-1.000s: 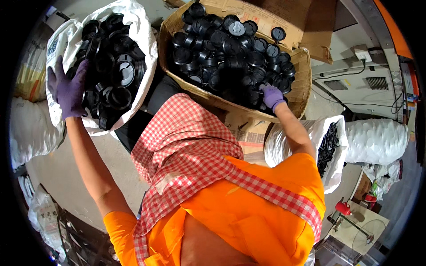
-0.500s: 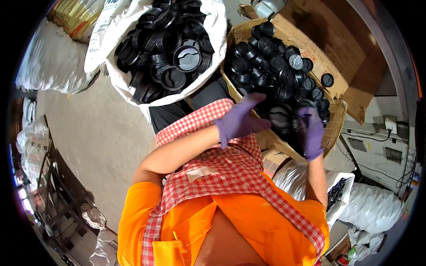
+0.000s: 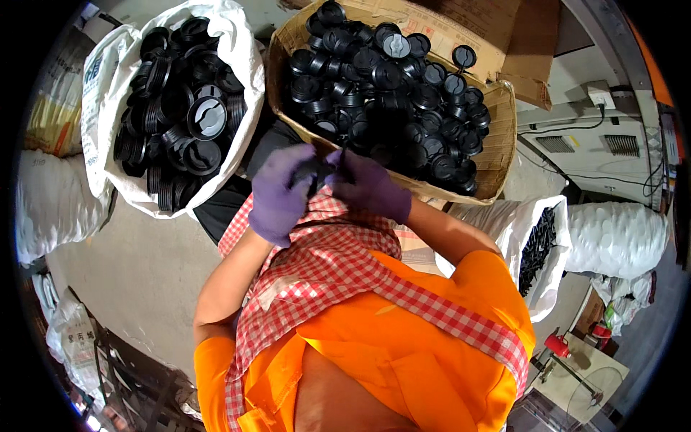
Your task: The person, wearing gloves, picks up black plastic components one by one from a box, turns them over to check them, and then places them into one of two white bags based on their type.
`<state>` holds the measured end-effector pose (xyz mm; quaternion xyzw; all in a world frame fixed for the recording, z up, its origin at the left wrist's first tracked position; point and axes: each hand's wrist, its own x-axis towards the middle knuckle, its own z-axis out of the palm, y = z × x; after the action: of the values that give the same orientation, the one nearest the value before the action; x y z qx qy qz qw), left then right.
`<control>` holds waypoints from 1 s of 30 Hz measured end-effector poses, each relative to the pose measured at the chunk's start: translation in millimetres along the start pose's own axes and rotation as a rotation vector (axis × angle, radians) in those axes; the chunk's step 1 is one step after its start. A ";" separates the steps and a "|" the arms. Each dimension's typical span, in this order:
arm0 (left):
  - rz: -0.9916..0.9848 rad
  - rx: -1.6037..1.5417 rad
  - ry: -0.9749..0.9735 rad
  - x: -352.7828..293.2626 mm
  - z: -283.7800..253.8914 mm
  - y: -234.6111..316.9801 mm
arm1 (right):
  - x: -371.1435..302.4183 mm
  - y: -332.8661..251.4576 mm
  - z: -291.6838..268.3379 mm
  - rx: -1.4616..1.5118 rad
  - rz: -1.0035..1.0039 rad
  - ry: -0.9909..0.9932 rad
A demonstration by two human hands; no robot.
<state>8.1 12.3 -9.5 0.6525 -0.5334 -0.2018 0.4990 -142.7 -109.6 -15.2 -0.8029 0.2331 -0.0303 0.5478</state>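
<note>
My left hand point(image 3: 279, 194), in a purple glove, is closed around a dark plastic piece point(image 3: 308, 177) held in front of my apron. My right hand point(image 3: 373, 186), gloved the same, has its fingers pinched on that piece from the other side. The fingers hide most of its shape. Just beyond my right hand, a cardboard box point(image 3: 502, 137) holds many round black plastic caps point(image 3: 386, 74), some with a grey face. To the left, an open white woven sack point(image 3: 252, 65) is filled with black round lids point(image 3: 201, 157), several of them stacked.
Full white sacks point(image 3: 50, 209) stand at the far left. At the right, another white sack point(image 3: 554, 288) holds small black parts, beside a wrapped white bundle point(image 3: 619, 237). Behind them is a pale cabinet point(image 3: 576, 144) with a cable. A fan point(image 3: 594, 392) is at lower right.
My right hand has come out of the box, leftward to my left hand, and both now grip a dark plastic piece. The view has shifted, so the sack and box appear further left.
</note>
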 end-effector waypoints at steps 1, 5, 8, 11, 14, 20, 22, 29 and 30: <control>0.256 0.274 -0.055 -0.3 -3.7 5.8 | -0.7 3.2 4.1 0.060 -0.010 -0.045; -0.602 -0.375 -0.036 -22.6 4.5 -17.1 | 3.2 1.3 -5.1 -0.375 -0.141 -0.051; -0.339 0.140 -0.315 -16.4 -14.4 -12.6 | 6.3 -13.3 -8.2 -0.656 -0.119 -0.194; 0.244 0.538 -0.392 -6.5 -25.8 -5.9 | 21.8 -7.3 -17.8 -0.238 0.030 -0.568; -0.405 -0.456 -0.162 -10.4 -40.2 4.6 | 15.4 -2.1 -35.6 0.455 0.110 -0.814; -0.455 -1.107 -0.092 3.7 -17.9 21.9 | 43.0 15.6 9.9 1.389 -0.232 -0.088; -0.585 -1.266 -0.048 -4.6 -6.0 10.0 | 54.3 -8.8 10.0 1.054 -0.142 0.031; -0.057 0.681 -0.063 0.1 -14.9 13.6 | 97.8 13.7 25.9 -0.294 -0.572 0.489; -0.032 0.719 -0.060 5.8 -21.6 16.0 | 105.3 11.6 24.2 -0.305 -0.593 0.481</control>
<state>19.5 17.6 14.9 0.7884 -0.5744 -0.0280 0.2185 -45.6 -135.0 -56.9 -0.8774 0.1148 -0.3389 0.3197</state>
